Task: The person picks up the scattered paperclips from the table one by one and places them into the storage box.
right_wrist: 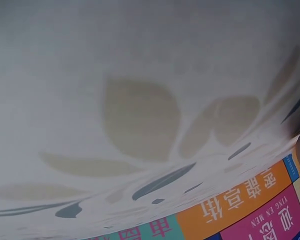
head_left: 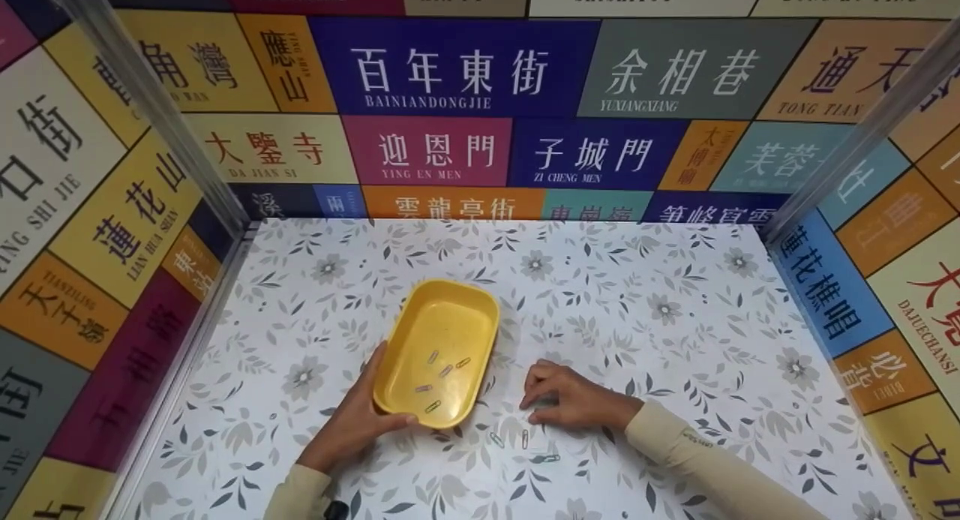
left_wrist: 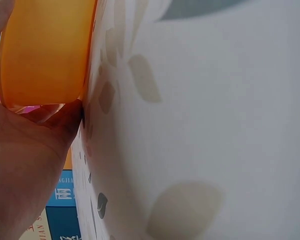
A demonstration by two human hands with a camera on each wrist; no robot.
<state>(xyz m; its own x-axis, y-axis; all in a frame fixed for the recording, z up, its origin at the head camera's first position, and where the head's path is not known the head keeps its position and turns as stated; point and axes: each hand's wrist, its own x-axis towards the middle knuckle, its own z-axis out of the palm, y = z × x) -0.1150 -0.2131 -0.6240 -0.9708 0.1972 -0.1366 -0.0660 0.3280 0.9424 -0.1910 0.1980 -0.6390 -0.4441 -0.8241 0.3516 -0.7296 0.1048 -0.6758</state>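
Note:
A yellow plastic tray (head_left: pixel 439 321) lies on the table in the head view, with several small paper clips (head_left: pixel 446 371) on its bottom. My left hand (head_left: pixel 360 419) grips the tray at its near left corner, the thumb along the near rim and the fingers along the left side. The left wrist view shows that hand (left_wrist: pixel 25 160) against the tray's orange-lit wall (left_wrist: pixel 47 55). To the right of the tray, my right hand (head_left: pixel 570 396) is low over the table, fingers bent, a small gap between thumb and forefinger. Loose paper clips (head_left: pixel 525 439) lie just below it.
A white tablecloth (head_left: pixel 600 302) with grey leaves and flowers covers the table. Panels printed with coloured signs (head_left: pixel 450 70) stand at the back and on both sides. Metal corner posts (head_left: pixel 165 115) mark where they meet.

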